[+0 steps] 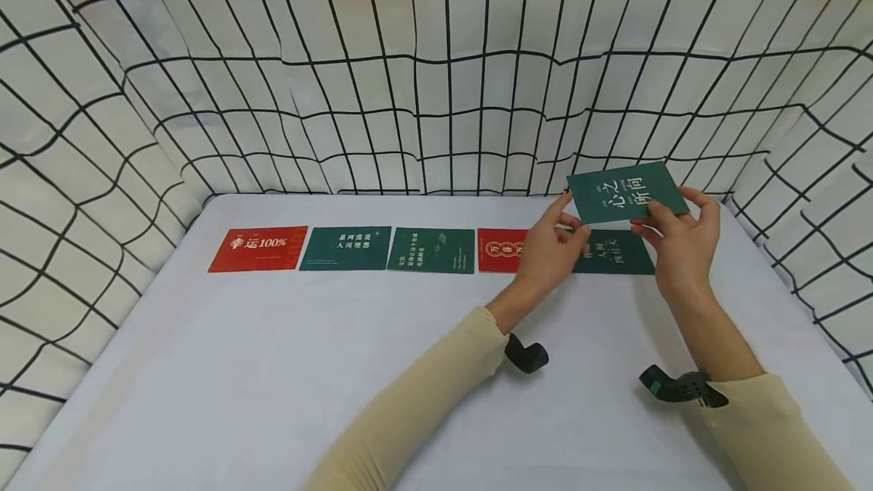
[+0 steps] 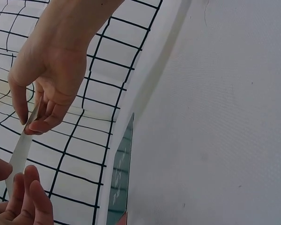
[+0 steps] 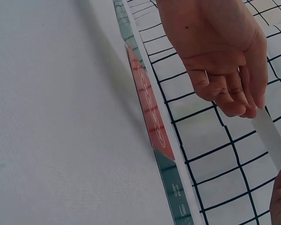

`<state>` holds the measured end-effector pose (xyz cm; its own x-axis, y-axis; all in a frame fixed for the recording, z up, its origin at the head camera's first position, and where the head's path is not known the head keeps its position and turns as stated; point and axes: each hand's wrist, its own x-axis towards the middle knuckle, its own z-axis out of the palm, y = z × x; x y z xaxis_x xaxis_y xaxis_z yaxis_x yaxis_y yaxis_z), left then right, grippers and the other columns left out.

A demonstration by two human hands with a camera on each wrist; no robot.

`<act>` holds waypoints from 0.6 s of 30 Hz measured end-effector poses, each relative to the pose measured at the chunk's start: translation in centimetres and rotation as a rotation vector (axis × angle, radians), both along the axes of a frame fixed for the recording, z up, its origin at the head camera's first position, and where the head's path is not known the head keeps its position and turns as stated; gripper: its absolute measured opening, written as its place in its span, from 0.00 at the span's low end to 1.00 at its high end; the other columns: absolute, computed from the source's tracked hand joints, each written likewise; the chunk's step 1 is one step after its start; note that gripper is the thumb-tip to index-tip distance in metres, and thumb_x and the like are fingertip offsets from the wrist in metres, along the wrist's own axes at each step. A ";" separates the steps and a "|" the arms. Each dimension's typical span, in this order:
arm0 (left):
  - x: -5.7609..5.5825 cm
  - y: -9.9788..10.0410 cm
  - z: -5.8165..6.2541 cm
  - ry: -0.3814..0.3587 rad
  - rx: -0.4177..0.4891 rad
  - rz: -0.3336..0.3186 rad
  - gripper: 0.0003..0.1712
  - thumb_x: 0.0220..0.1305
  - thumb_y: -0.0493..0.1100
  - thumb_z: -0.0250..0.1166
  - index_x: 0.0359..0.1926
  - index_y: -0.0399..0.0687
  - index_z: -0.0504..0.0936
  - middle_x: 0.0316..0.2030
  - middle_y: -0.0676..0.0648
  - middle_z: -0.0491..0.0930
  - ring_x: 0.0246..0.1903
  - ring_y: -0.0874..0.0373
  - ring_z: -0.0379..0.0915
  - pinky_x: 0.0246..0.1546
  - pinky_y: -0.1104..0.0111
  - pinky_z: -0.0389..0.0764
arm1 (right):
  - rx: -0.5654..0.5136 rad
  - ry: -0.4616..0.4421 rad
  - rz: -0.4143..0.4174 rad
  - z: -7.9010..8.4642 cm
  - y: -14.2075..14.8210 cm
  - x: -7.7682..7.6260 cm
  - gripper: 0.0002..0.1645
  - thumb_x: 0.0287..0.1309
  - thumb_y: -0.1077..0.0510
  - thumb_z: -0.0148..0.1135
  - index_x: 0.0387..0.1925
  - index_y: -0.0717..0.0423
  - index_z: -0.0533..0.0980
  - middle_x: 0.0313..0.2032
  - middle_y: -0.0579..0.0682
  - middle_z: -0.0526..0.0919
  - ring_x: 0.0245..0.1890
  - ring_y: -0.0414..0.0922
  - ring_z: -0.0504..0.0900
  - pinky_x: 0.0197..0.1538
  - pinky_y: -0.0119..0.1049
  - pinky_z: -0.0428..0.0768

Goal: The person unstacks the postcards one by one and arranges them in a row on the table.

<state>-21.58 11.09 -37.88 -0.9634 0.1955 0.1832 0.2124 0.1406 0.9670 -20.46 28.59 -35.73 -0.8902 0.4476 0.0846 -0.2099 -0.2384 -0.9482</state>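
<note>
A dark green card [image 1: 607,199] with white lettering is held up above the table's far right part, tilted slightly. My left hand [image 1: 549,248] pinches its left end, and my right hand [image 1: 685,245] grips its right end, thumb on the printed face. Behind and below it, another green card [image 1: 617,254] lies flat, partly covered by my left fingers. My left forearm and hand overlap a red card [image 1: 496,248] beside it. The left wrist view catches the held card [image 2: 21,152] nearly edge-on between both hands; the right wrist view shows its pale back [image 3: 270,138].
Farther left in the same row lie two green cards, one with small flowers [image 1: 431,250] and one plain [image 1: 345,248], then a red card [image 1: 258,248]. The white table [image 1: 273,370] ends at a black-lined net [image 1: 423,82] over white cloth. Each wrist carries a black camera [image 1: 528,356].
</note>
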 end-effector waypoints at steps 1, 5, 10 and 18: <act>0.0 0.1 0.0 -0.003 0.002 -0.005 0.37 0.74 0.42 0.65 0.80 0.54 0.63 0.45 0.48 0.80 0.29 0.72 0.77 0.27 0.80 0.77 | -0.001 0.000 0.002 0.0 0.1 0.0 0.32 0.71 0.63 0.62 0.68 0.47 0.58 0.48 0.49 0.84 0.30 0.40 0.88 0.39 0.26 0.88; 0.0 0.3 0.0 -0.010 0.003 -0.028 0.38 0.74 0.42 0.65 0.80 0.55 0.62 0.47 0.48 0.81 0.29 0.71 0.78 0.28 0.80 0.78 | -0.005 0.006 0.001 0.0 0.3 -0.1 0.31 0.72 0.64 0.61 0.67 0.46 0.58 0.48 0.50 0.84 0.30 0.40 0.88 0.38 0.26 0.88; 0.0 0.3 0.2 -0.019 -0.015 -0.049 0.39 0.74 0.42 0.65 0.81 0.58 0.60 0.49 0.49 0.81 0.32 0.73 0.78 0.31 0.80 0.80 | 0.018 -0.021 -0.010 -0.2 0.6 -0.2 0.32 0.71 0.64 0.62 0.67 0.46 0.58 0.46 0.49 0.84 0.29 0.39 0.87 0.39 0.26 0.88; -0.3 0.8 0.6 -0.020 -0.056 -0.123 0.40 0.75 0.44 0.64 0.81 0.60 0.59 0.51 0.51 0.82 0.35 0.72 0.78 0.31 0.79 0.81 | 0.012 -0.061 -0.056 0.0 2.1 -0.3 0.35 0.67 0.62 0.67 0.68 0.46 0.60 0.48 0.46 0.84 0.28 0.37 0.88 0.39 0.25 0.87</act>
<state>-21.92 11.94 -37.26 -0.9350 0.3217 0.1495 0.2118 0.1684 0.9627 -20.76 30.70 -35.69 -0.8673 0.4965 0.0368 -0.1646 -0.2162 -0.9624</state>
